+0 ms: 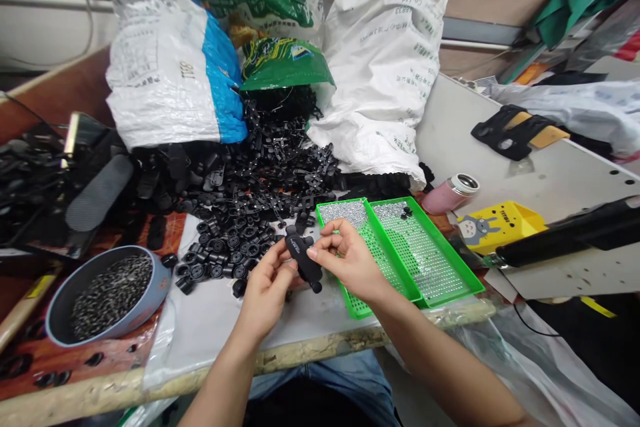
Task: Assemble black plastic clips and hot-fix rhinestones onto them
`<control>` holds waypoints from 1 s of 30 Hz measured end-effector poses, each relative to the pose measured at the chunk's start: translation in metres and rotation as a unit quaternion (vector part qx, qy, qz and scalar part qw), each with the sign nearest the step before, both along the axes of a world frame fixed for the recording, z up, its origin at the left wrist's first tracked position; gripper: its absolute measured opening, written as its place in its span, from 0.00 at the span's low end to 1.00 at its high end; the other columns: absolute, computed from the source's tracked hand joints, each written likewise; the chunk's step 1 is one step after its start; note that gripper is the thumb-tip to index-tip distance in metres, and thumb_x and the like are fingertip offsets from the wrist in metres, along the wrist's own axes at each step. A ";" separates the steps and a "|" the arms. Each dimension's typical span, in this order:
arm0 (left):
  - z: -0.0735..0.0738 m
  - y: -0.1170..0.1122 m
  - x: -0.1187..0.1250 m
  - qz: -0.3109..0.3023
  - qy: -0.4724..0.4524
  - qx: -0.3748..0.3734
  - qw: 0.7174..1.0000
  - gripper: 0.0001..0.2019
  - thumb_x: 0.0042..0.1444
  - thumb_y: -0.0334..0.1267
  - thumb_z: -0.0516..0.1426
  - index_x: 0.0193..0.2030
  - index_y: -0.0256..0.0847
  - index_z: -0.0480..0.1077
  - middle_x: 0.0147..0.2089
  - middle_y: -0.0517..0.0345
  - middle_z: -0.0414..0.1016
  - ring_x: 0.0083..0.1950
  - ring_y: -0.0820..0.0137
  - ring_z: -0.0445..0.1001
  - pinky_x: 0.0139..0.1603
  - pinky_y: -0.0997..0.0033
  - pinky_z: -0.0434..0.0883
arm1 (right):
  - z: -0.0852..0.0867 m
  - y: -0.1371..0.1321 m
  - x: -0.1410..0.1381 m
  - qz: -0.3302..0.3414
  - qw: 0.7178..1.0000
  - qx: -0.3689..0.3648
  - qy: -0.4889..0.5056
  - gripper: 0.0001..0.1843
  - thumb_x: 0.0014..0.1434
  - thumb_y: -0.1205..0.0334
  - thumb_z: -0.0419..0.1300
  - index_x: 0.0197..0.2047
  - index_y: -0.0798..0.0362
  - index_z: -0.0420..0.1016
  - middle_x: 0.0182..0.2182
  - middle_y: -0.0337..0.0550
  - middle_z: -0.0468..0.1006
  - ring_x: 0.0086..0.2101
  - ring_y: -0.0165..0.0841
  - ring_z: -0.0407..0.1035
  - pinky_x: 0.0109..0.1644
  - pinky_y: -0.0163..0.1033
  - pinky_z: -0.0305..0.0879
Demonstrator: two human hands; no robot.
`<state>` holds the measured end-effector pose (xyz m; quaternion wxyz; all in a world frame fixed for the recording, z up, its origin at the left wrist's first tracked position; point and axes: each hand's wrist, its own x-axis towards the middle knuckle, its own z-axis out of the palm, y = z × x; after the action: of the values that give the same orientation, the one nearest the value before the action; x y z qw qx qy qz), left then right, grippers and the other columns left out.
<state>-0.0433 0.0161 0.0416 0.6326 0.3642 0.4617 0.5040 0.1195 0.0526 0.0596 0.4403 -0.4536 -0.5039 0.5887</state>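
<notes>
Both my left hand (pixel 267 290) and my right hand (pixel 347 263) pinch a black moulded plastic part (pixel 302 259) above the white-covered table (pixel 210 340). A text-like mark shows on the part's face. Just left of my hands lies a heap of black plastic parts (pixel 235 213), spilling from a white woven sack (pixel 170 77). To the right, my right hand passes over two green perforated trays (pixel 420 253), which hold a layer of tiny silvery pieces. A grey bowl (pixel 107 297) of small speckled pieces stands to the lower left.
A white woven sack (pixel 380 67) and a green bag (pixel 285 63) stand behind the heap. To the right are a pink flask (pixel 447 193), a yellow box (pixel 500 227) and a black tube (pixel 565 233). The table's front edge (pixel 320 347) runs beneath my forearms.
</notes>
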 end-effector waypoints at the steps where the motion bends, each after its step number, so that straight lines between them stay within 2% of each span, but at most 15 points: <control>1: 0.000 0.000 0.000 0.003 -0.001 0.001 1.000 0.31 0.54 0.51 0.66 0.61 0.40 0.68 0.59 0.43 0.78 0.53 0.56 0.79 0.39 0.68 0.79 | 0.000 -0.001 -0.001 0.000 1.000 -0.003 0.004 0.23 0.51 0.54 0.70 0.42 0.48 0.61 0.27 0.33 0.78 0.27 0.29 0.68 0.36 0.40 0.66; 6: 0.000 0.000 0.001 0.011 -0.028 0.006 1.000 0.30 0.53 0.50 0.67 0.60 0.41 0.68 0.59 0.44 0.78 0.53 0.57 0.79 0.41 0.67 0.79 | -0.005 0.003 -0.003 0.010 1.000 0.001 -0.002 0.21 0.52 0.54 0.68 0.41 0.48 0.60 0.27 0.32 0.76 0.26 0.30 0.68 0.35 0.40 0.65; 9: 0.002 -0.001 0.002 0.007 -0.039 0.005 0.999 0.27 0.54 0.49 0.67 0.58 0.42 0.71 0.56 0.46 0.79 0.51 0.61 0.79 0.42 0.69 0.78 | -0.008 0.001 -0.005 -0.034 0.994 0.078 -0.069 0.18 0.53 0.57 0.66 0.43 0.48 0.62 0.28 0.34 0.75 0.29 0.32 0.68 0.36 0.40 0.65; 13: 0.001 -0.001 0.003 0.055 -0.030 0.028 0.998 0.20 0.51 0.46 0.70 0.47 0.42 0.75 0.43 0.55 0.82 0.43 0.69 0.79 0.43 0.73 0.77 | -0.008 -0.014 -0.005 -0.097 0.959 0.188 -0.189 0.18 0.55 0.60 0.66 0.48 0.48 0.67 0.38 0.41 0.77 0.38 0.35 0.69 0.43 0.43 0.66; 16: -0.003 0.001 0.001 0.083 -0.023 0.057 0.995 0.15 0.50 0.43 0.71 0.41 0.42 0.76 0.38 0.61 0.81 0.39 0.74 0.77 0.43 0.78 0.74 | -0.007 -0.025 -0.001 -0.071 0.951 0.200 -0.223 0.19 0.55 0.59 0.68 0.49 0.48 0.70 0.44 0.44 0.78 0.42 0.37 0.71 0.45 0.44 0.68; 18: -0.004 0.000 -0.003 0.081 -0.028 0.070 0.994 0.13 0.50 0.41 0.71 0.41 0.43 0.77 0.40 0.61 0.82 0.41 0.74 0.78 0.45 0.78 0.73 | -0.008 -0.027 0.003 -0.021 0.963 0.169 -0.208 0.19 0.55 0.58 0.68 0.49 0.48 0.72 0.44 0.44 0.79 0.42 0.38 0.73 0.45 0.45 0.70; 21: -0.004 -0.003 -0.008 0.036 -0.041 0.067 0.996 0.14 0.52 0.42 0.70 0.44 0.43 0.79 0.47 0.55 0.83 0.49 0.67 0.78 0.53 0.72 0.73 | -0.014 -0.022 0.010 0.085 0.984 0.103 -0.114 0.15 0.56 0.58 0.67 0.47 0.49 0.77 0.41 0.44 0.83 0.40 0.37 0.77 0.45 0.44 0.73; 23: -0.001 -0.007 -0.011 0.009 -0.041 0.060 0.997 0.15 0.52 0.43 0.70 0.46 0.43 0.80 0.50 0.52 0.82 0.52 0.63 0.78 0.56 0.68 0.72 | -0.017 -0.016 0.016 0.118 0.986 0.093 -0.077 0.12 0.56 0.58 0.67 0.44 0.50 0.80 0.39 0.44 0.85 0.39 0.38 0.78 0.45 0.44 0.75; 26: 0.006 -0.013 -0.015 -0.018 -0.053 0.024 0.998 0.17 0.50 0.41 0.71 0.47 0.45 0.81 0.50 0.52 0.82 0.50 0.64 0.78 0.54 0.67 0.74 | -0.015 -0.008 0.029 0.102 0.974 0.149 -0.133 0.11 0.55 0.64 0.65 0.43 0.49 0.83 0.39 0.43 0.86 0.41 0.39 0.79 0.47 0.47 0.75; 30: 0.015 -0.015 -0.025 -0.110 -0.144 -0.073 0.981 0.18 0.52 0.45 0.70 0.49 0.45 0.81 0.42 0.51 0.83 0.42 0.62 0.81 0.47 0.59 0.78 | -0.001 -0.001 0.044 0.116 0.936 0.255 -0.215 0.16 0.58 0.68 0.60 0.47 0.45 0.83 0.41 0.42 0.85 0.42 0.39 0.80 0.46 0.48 0.76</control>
<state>-0.0681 0.0009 0.0564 0.7692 0.2890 0.3584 0.4431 0.1633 0.0512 0.0581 0.3507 -0.3802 -0.7688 0.3761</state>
